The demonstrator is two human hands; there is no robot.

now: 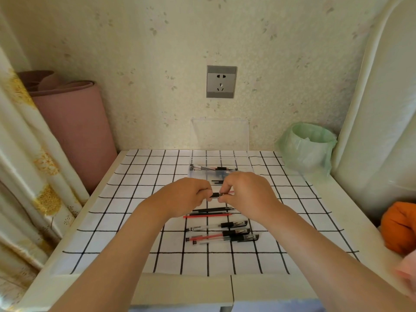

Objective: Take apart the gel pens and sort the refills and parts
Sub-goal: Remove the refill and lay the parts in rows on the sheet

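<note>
My left hand (186,195) and my right hand (244,192) meet above the middle of the table, both pinching one gel pen (216,195); only its black grip section shows between the fingers. Below the hands lie loose refills (211,212), two black and one red. Closer to me rest three whole gel pens (221,233) with black caps. A clear plastic box (219,163) with its lid raised stands at the back, with pen parts inside. A few small black parts (217,181) lie just in front of the box.
A checked cloth (126,221) covers the table. A bin lined with a green bag (309,147) stands at the back right. A pink rolled mat (76,131) leans at the left, an orange object (398,228) sits at the right edge, and a wall socket (221,81) is behind.
</note>
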